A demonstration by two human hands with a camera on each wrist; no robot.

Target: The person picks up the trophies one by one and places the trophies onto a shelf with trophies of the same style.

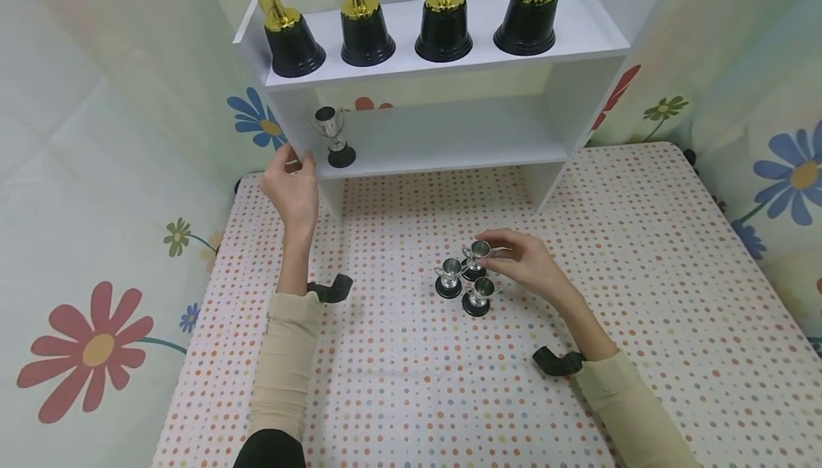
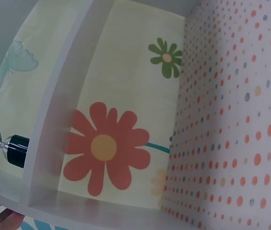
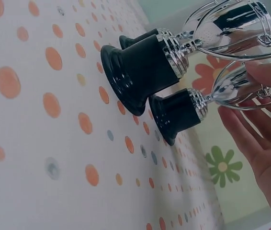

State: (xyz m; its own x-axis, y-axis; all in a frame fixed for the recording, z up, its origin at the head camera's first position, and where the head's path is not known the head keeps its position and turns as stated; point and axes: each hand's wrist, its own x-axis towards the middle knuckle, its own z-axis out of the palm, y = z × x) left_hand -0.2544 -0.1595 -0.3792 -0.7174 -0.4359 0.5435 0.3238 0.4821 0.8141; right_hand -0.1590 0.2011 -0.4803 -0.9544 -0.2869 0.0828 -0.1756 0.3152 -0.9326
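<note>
Three small silver cups (image 1: 448,274) stand upright in a close cluster on the dotted table (image 1: 385,382). My right hand (image 1: 528,262) grasps the rearmost cup (image 1: 477,250) by its bowl between thumb and fingers, presumably for secure purchase above the base. My left hand (image 1: 292,190) pinches the left side panel (image 1: 300,115) of the shelf unit (image 1: 591,15), apparently to steady it. A fourth cup (image 1: 330,125) stands on the lower shelf (image 1: 449,136), beside that panel.

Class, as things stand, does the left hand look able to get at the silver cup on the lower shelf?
Probably yes: the left hand is close to the silver cup, and the lower shelf is open at the front. It would likely need to let go of the side panel.
</note>
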